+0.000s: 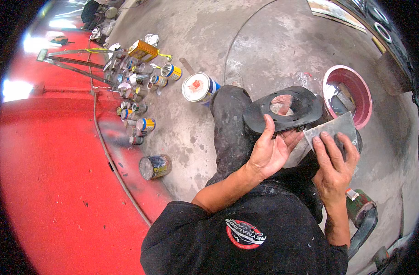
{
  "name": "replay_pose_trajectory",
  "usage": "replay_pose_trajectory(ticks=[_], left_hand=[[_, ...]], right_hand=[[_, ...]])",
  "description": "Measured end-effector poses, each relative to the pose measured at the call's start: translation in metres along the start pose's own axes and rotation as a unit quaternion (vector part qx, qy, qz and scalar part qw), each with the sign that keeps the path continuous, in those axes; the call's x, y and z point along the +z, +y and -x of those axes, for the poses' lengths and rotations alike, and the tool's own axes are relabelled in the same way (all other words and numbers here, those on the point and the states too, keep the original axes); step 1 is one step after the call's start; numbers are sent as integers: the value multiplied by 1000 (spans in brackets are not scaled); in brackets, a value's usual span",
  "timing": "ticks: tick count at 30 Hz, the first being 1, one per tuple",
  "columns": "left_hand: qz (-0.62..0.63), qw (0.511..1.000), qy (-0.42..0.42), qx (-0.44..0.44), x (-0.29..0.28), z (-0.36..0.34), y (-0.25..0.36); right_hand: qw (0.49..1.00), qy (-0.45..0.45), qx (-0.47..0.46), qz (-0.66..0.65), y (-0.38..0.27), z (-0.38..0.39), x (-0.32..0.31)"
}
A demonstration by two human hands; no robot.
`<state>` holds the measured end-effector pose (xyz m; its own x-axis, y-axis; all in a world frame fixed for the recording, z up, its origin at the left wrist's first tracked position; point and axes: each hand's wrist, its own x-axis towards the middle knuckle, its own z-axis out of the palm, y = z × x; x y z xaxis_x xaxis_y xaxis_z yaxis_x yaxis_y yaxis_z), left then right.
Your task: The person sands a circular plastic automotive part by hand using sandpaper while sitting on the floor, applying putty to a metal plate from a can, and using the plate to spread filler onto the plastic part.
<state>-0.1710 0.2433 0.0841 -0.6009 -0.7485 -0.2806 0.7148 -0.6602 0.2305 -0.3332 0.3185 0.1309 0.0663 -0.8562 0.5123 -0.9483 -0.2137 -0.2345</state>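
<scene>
A black plastic part (260, 112), curved and with a round opening through its middle, lies across my knees. My left hand (273, 149) grips its near edge, thumb up against the rim and fingers underneath. To the right, my right hand (335, 160) holds a grey sheet of sandpaper (333, 130), its fingers spread over the face. The sheet's left corner is close to my left fingertips, beside the part's near right edge. Whether the sheet touches the part I cannot tell.
A pink-red tub (369, 103) with flat pieces inside stands beyond the sandpaper. A white-lidded bucket (198, 88) is left of my knee. Several paint cans (146, 124) line the red wall (49, 183), with a dirty can (155, 167) nearer. A green can (358, 206) sits by my right forearm.
</scene>
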Motion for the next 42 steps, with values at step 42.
replay_pose_trajectory(ticks=[42], left_hand=[[-151,982,-106,39,-15,12,-2]], right_hand=[[998,-43,-41,-15,18,8,-6]])
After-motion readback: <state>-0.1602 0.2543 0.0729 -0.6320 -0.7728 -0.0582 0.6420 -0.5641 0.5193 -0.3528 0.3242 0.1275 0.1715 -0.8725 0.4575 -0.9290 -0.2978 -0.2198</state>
